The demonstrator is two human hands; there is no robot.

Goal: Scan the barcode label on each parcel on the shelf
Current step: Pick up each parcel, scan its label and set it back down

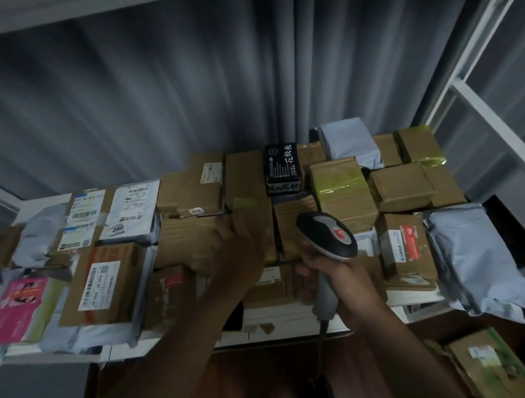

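- A person's right hand (pixel 343 274) grips the grey handle of a barcode scanner (pixel 328 240), fingers curled round it; the scanner's dark head sits just right of picture centre, tilted toward 11 o'clock over the parcels.
- The left hand (pixel 237 253) reaches in from 7 o'clock and rests on a brown cardboard parcel (pixel 191 238) at the middle of the shelf; its fingers are blurred, so whether they grip or merely press cannot be told.
- Parcels crowd the white metal shelf (pixel 410 296) from 9 o'clock to 3 o'clock: a black box with white characters (pixel 282 167) stands at 12 o'clock of the scanner, and boxes bound in yellow-green tape (pixel 339 187) lie toward 1 o'clock.
- At 9 o'clock lie a carton with a white barcode label (pixel 97 286), a white mailer marked 2005 (pixel 132 209) and a pink packet (pixel 20 308).
- A grey plastic mailer (pixel 474 257) overhangs the shelf edge at 3 o'clock.
- A grey curtain (pixel 179 94) hangs behind the shelf.
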